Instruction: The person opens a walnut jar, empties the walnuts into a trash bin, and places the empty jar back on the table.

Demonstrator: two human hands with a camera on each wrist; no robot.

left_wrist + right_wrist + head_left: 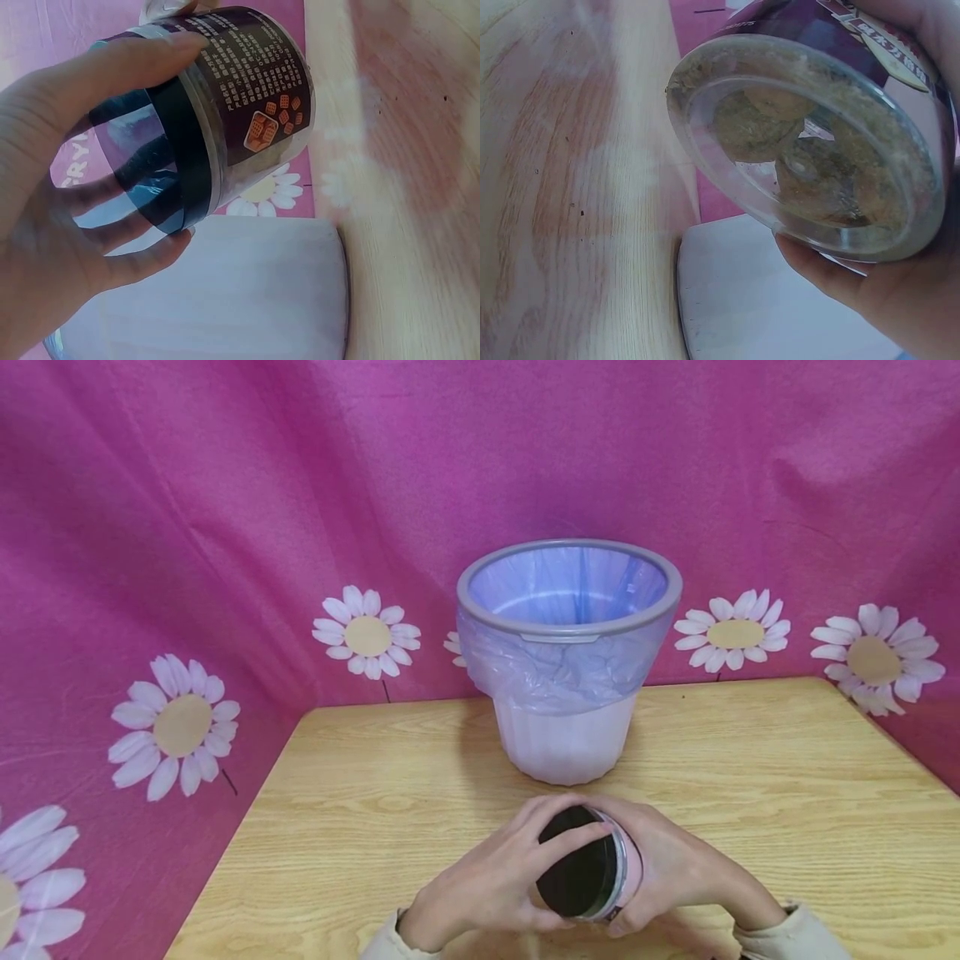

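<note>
We hold a clear plastic jar (588,872) on its side, just above the near edge of the tabletop (750,777). Our left hand (487,881) curls around the dark lid (161,161), and our right hand (675,868) wraps the body, whose bottom (802,150) shows crumbs inside. To unscrew well, we judge we should keep the right hand firm and turn only the lid, with the mouth tipped slightly up. The lined bin (568,652) stands just beyond, with open tabletop on both sides; the pink cloth (187,527) closes in behind and on the left.
</note>
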